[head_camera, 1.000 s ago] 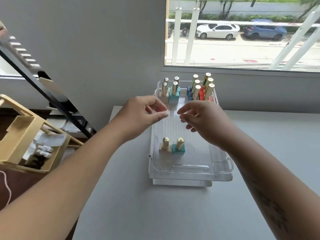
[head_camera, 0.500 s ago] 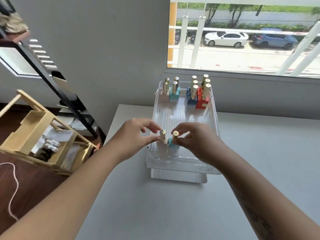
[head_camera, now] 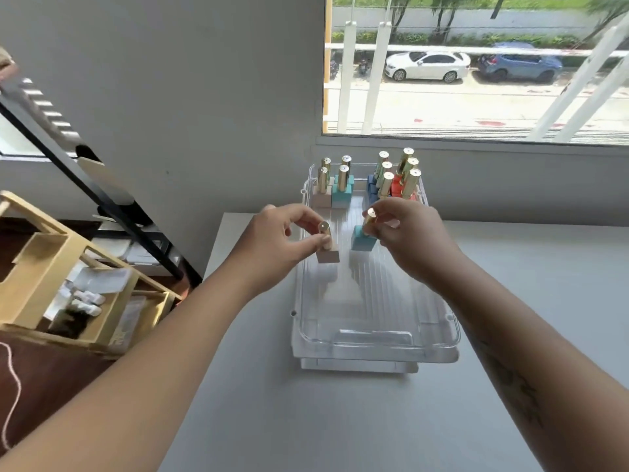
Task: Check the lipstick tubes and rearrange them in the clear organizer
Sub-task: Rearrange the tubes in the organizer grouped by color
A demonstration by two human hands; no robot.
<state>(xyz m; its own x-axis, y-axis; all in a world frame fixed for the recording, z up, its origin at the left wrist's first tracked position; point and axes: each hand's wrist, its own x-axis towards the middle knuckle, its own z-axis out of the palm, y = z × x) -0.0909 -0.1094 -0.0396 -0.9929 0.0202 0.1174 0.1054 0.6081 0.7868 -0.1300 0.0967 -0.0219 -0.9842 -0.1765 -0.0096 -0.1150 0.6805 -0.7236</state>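
**Tabletop** (head_camera: 544,267). Risk: a tube dropped outside the tray would probably roll on it and off the edge below the left wrist. White, matte, flat.

**Clear organizer** (head_camera: 374,347). Lies under both sets of fingers and runs beyond them toward the window. Risk: a bump from a wrist would likely slide the light tray. Its ribbed floor may also leave a square base rocking if it is set across a ridge. Transparent hard plastic, rounded corners, low walls, glossy.

**Left hand** (head_camera: 272,240). Its fingers (head_camera: 315,241) are curled narrow and pinch the gold cap of one tube. Risk: the smooth cap may slip, or pull off its base.

**Right hand** (head_camera: 412,240). Its fingers (head_camera: 384,212) are closed the same way on a second cap. The risk is the same.

**Standing lipstick tubes**. Past the fingertips are beige and teal pairs (head_camera: 335,185) and, packed tightly, blue and red ones (head_camera: 394,180). Risk: a knuckle reaching forward could topple them like dominoes. Tall, top-heavy, polished gold cylinders on matte square blocks.

**Beige-based tube** (head_camera: 327,253). Hangs below the left fingers and seems just clear of the tray floor. Upright.

**Teal-based tube** (head_camera: 363,238). Below the right fingers, tilted. Risk: set down at this angle, it may tip.
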